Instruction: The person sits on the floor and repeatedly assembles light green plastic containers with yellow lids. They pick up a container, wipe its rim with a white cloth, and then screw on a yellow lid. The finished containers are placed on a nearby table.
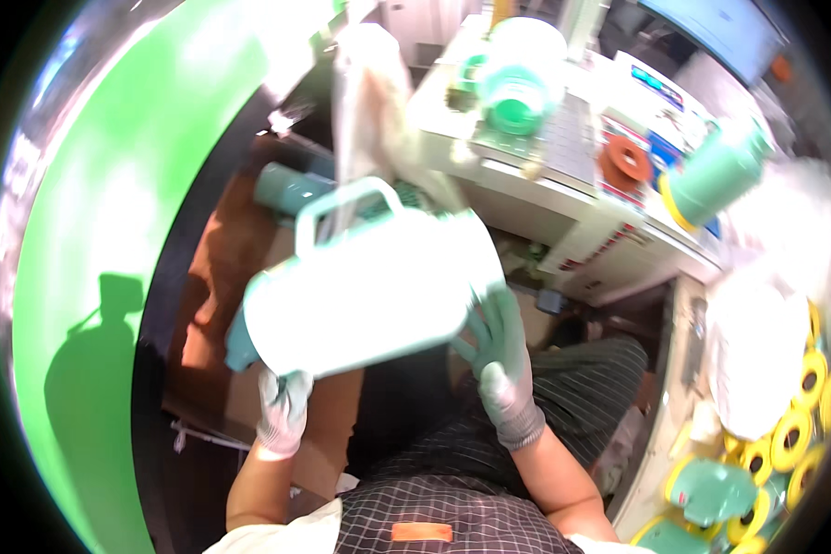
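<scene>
A pale mint-green jug (365, 291) with a loop handle (346, 198) lies tilted on its side in the air in front of me. Strong glare washes out its surface. My left hand (284, 406), in a light glove, grips its lower left edge, with some fingers hidden behind it. At the other end, my right hand (503, 355), also gloved, is open. Its fingers are spread and appear to touch the jug's lower right end; the contact is blurred.
On the white workbench (499, 175) ahead are a green container (517, 102), an orange-brown ring (623, 164) and a green cylinder (725, 171) with a yellow rim. Several yellow rings (791, 439) and green jugs (711, 489) lie at lower right. A cardboard box (208, 305) stands left.
</scene>
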`<state>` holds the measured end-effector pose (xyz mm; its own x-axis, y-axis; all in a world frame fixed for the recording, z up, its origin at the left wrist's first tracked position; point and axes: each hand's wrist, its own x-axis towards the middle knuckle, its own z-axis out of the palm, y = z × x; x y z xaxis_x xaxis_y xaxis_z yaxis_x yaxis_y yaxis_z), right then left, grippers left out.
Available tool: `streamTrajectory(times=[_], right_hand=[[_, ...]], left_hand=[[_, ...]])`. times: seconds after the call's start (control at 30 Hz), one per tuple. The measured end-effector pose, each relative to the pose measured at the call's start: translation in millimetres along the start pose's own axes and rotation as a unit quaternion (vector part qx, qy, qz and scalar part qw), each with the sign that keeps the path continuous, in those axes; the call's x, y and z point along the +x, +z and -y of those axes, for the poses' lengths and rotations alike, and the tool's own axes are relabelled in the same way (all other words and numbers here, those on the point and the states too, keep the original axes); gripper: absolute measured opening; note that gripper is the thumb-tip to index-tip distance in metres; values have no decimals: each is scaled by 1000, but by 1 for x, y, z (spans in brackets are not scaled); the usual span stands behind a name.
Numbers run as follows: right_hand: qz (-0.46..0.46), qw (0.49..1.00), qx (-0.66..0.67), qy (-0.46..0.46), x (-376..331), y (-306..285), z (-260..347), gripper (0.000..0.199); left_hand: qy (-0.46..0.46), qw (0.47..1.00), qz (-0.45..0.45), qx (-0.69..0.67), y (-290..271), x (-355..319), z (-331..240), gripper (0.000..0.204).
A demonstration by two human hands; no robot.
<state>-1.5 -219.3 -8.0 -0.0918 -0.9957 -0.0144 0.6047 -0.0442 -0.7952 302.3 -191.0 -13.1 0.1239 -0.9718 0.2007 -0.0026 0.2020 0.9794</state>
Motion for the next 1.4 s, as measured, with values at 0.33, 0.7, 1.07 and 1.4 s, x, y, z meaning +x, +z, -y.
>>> streamTrajectory(times=[0.33,0.7,1.07,1.4], right_hand=[[-93,904,-410,-77,-104,-55,50,112],[-47,832,-551,-41,-159,-57,155,19],[214,755,-620,-11,-158,-110,131,20],[-176,487,-788,-334,-146,-67,163,9]], left_hand=[[249,856,352,285,159,43,-89,118],[200,710,649,186,285,4,-60,105],[107,610,739,264,300,-5,-56,107],[111,775,618,69,219,48,-50,87]])
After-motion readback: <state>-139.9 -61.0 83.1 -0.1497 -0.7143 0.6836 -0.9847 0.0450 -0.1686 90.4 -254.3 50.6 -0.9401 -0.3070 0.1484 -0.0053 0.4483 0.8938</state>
